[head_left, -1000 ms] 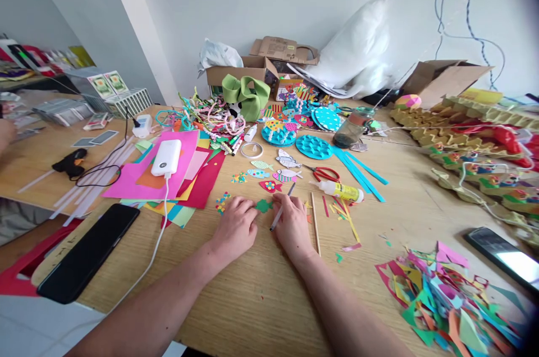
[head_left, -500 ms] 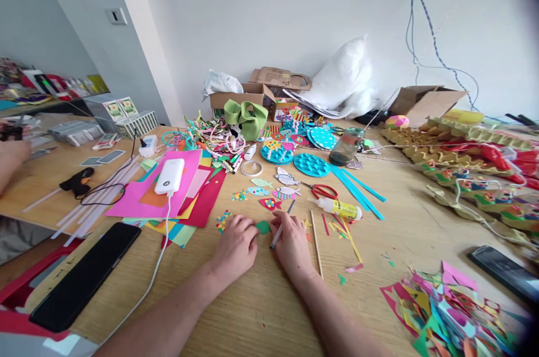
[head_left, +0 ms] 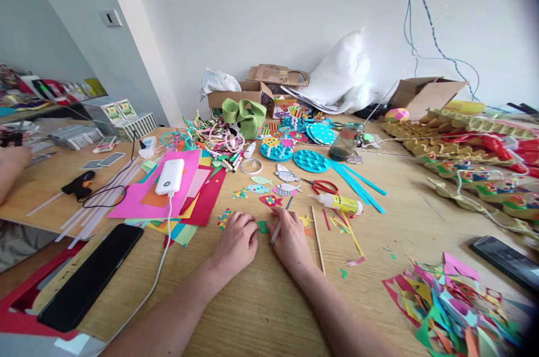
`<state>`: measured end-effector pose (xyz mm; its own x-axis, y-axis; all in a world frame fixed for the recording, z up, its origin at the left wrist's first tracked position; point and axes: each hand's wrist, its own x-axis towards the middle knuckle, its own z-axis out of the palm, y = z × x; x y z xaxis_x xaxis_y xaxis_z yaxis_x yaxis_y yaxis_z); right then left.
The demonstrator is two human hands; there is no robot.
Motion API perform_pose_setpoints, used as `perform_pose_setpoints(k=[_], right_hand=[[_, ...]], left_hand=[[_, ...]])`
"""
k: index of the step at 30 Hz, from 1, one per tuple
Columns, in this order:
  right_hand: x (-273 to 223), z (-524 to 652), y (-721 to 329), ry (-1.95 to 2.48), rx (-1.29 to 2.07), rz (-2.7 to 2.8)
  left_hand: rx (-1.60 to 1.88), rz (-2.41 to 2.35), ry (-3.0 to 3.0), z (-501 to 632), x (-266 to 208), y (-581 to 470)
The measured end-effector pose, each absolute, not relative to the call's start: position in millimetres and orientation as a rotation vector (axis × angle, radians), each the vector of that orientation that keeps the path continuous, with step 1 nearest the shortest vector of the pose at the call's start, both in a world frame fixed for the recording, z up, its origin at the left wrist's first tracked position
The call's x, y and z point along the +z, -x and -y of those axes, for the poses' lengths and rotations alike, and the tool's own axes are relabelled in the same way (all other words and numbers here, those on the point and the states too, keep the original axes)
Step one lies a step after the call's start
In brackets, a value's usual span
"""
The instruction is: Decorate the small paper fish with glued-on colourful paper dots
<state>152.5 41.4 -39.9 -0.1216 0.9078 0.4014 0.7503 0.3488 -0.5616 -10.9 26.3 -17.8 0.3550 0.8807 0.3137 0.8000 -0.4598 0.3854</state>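
Note:
Between my hands a small green paper cutout (head_left: 263, 227) lies on the wooden table, partly covered by fingers. My left hand (head_left: 236, 238) rests on the tabletop with curled fingers, its fingertips at the cutout's left edge. A slim pen (head_left: 275, 231) is gripped in my right hand (head_left: 291, 240), slanting past the cutout's right side. Just beyond are a red paper fish (head_left: 270, 201) with dots, a striped fish (head_left: 285, 191) and a blue fish (head_left: 257, 188). Colored paper dots (head_left: 224, 218) lie near my left hand.
A wooden stick (head_left: 318, 239), a glue bottle (head_left: 340, 203) and red-handled scissors (head_left: 325, 186) lie to the right. Paper scraps (head_left: 450, 303) heap at front right. Left are colored sheets under a power bank (head_left: 170, 176), its white cable and a black phone (head_left: 90, 275). Another person's hand (head_left: 14, 152) shows far left.
The camera view has shifted slightly. My right fingers have moved a little, and more of the green cutout shows between my hands. The pen stays in my right hand.

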Motion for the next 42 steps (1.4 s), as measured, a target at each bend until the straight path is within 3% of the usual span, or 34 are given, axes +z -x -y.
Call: perform_pose_setpoints(k=[21, 32, 42], right_hand=[[-38, -37, -149, 1.277, 0.458, 1.889], [-28, -41, -150, 1.412, 0.445, 1.418], [-15, -39, -153, 1.559, 0.480, 1.530]], left_hand=[[0.674, -1.587, -2.396, -28, -16, 11], [0.739, -1.545, -2.464, -28, -19, 10], [0.712, -1.471, -2.489, -25, -17, 8]])
